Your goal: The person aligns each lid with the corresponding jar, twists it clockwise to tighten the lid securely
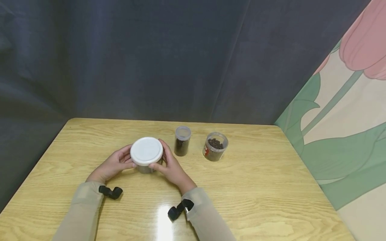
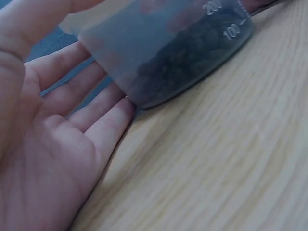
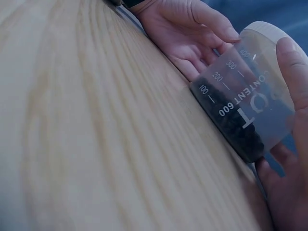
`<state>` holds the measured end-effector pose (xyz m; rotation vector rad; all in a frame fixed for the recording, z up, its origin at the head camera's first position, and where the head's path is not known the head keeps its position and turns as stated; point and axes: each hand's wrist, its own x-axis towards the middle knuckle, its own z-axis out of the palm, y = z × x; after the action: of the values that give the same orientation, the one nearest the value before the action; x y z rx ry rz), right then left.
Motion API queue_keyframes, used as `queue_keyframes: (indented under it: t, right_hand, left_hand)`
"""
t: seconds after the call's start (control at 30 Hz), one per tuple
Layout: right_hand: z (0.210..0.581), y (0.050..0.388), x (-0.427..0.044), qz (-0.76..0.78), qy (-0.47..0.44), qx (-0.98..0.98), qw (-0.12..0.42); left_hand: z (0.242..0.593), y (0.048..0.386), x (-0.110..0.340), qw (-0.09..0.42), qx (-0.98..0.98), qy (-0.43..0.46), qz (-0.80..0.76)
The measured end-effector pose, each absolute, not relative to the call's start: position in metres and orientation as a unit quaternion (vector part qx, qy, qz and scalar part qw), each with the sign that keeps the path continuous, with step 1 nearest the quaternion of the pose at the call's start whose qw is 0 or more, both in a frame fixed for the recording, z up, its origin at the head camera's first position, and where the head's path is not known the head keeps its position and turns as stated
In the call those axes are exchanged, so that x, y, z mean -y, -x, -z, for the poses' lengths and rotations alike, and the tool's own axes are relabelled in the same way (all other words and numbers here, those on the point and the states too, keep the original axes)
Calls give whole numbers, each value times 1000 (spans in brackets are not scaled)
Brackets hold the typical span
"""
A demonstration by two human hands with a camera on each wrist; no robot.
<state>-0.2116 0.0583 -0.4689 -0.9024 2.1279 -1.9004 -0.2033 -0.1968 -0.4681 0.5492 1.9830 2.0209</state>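
Note:
A clear plastic jar [image 1: 144, 169] with a white lid [image 1: 146, 150] stands on the wooden table, left of the middle. Dark pieces cover its bottom, and printed measuring marks run up its wall [image 3: 236, 91]. My left hand [image 1: 116, 164] holds the jar from the left, thumb at the lid's rim and fingers against the side, as the left wrist view shows. From the right, my right hand [image 1: 173, 169] grips it, with the thumb on the lid's front edge and the fingers round the back. The lid sits on the jar.
Just right of my right hand stands a slim clear container [image 1: 182, 142] with dark contents and a pale top. Further right is a short, wide clear tub [image 1: 214, 147] of dark pieces, open on top. A dark curtain [image 1: 169, 67] hangs behind the table [image 1: 265, 187].

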Motion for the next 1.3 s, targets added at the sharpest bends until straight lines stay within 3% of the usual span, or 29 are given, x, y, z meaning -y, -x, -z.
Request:
queue_keyframes:
  t: [0.43, 0.97, 1.3]
  right_hand:
    - [469, 220, -51, 593, 292, -748, 58]
    - [472, 235, -33, 600, 238, -763, 38]
    - [472, 240, -34, 613, 217, -759, 38]
  left_hand:
    - [468, 206, 195, 94, -719, -163, -670]
    - [468, 212, 191, 12, -800, -117, -589]
    - [468, 215, 188, 6, -803, -99, -587]
